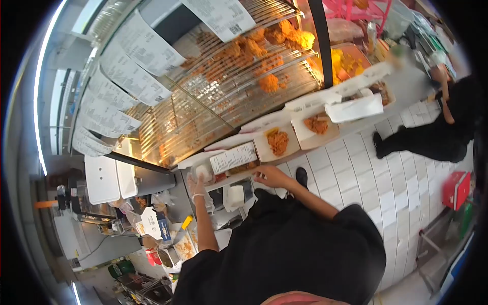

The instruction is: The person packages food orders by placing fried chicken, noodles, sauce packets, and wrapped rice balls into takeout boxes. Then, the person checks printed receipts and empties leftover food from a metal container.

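My left hand (196,189), in a clear plastic glove, has its fingers around a small clear tub (203,172) with something round and white in it, at the left end of the counter. Beside it lies a white printed order slip (234,157) over an open food box (245,167). My right hand (273,177) is bare, its fingers loosely bent and apart near that box's front edge, holding nothing I can see. Further right, open boxes hold fried chicken (277,143) and more fried chicken pieces (316,125).
A lit display case (203,109) with wire racks rises behind the boxes, order slips (134,81) hanging over it. A white open box (354,109) sits farther right. A yellow-handled knife (186,222) is at lower left. Another person (437,122) stands at right.
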A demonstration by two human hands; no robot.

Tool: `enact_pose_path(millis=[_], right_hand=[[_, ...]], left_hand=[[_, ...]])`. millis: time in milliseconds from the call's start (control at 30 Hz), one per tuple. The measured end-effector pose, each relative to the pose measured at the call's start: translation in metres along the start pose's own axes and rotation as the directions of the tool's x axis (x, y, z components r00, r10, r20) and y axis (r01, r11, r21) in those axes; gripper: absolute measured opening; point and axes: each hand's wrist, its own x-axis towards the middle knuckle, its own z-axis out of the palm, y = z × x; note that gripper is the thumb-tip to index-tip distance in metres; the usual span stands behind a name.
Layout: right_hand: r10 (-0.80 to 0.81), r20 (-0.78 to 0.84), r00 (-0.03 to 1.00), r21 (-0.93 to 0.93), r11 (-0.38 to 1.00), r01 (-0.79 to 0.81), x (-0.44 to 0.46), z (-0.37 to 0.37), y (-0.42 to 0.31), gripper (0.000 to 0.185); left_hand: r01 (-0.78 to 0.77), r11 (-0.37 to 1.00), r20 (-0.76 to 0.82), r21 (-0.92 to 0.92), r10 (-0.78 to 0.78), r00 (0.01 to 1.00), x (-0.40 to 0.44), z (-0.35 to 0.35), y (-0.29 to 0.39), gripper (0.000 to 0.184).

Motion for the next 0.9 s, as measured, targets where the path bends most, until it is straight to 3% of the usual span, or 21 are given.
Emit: enact_pose_path(millis=[100,200,300,400,433,500,667,767,833,900], right_hand=[[0.015,0.037,0.999,0.048,0.999,-0.016,-0.002,0.007,-0.003,0.03],[-0.05,0.144,0.988,0.045,0.998,0.044,0.006,0.014,-0.008,0.032],[-0.079,0.371,0.925,0.009,0.997,0.081,0.031,0.024,-0.017,0.033],[-0.14,0.486,0.863,-0.036,0.983,0.18,0.053,0.033,-0.028,0.035],[-0.175,0.505,0.845,-0.044,0.973,0.228,0.057,0.034,-0.035,0.036],[-0.107,0.58,0.808,-0.051,0.985,0.167,0.066,0.026,-0.053,0.038],[-0.038,0.682,0.73,-0.176,0.961,0.214,0.079,0.016,-0.07,0.039],[-0.028,0.707,0.706,-0.125,0.979,0.163,0.098,0.001,-0.089,0.038],[-0.051,0.687,0.725,-0.104,0.98,0.167,0.117,-0.019,-0.118,0.031],[-0.219,0.615,0.757,-0.061,0.945,0.322,0.142,-0.048,-0.16,0.026]], left_hand=[[0.032,0.993,0.024,-0.109,-0.029,0.999,0.008,0.004,0.0,0.093],[-0.035,0.988,0.015,0.152,0.033,0.999,0.012,0.007,0.012,0.091],[-0.002,0.988,-0.012,0.155,0.004,1.0,0.009,0.017,0.01,0.086],[-0.033,0.999,-0.055,-0.02,0.032,0.998,0.012,0.019,-0.01,0.076],[-0.015,0.975,-0.07,-0.221,-0.001,0.998,0.017,0.023,-0.02,0.071],[0.004,0.811,-0.082,-0.586,-0.065,0.995,0.023,0.03,-0.04,0.061],[-0.019,0.721,-0.118,-0.692,-0.087,0.989,-0.009,0.003,-0.005,0.06],[-0.036,0.671,-0.177,-0.74,-0.144,0.974,-0.018,-0.001,-0.019,0.057],[-0.044,0.661,-0.229,-0.749,-0.196,0.953,-0.022,-0.006,-0.037,0.057],[-0.055,0.656,-0.277,-0.753,-0.24,0.93,-0.026,-0.01,-0.05,0.056]])
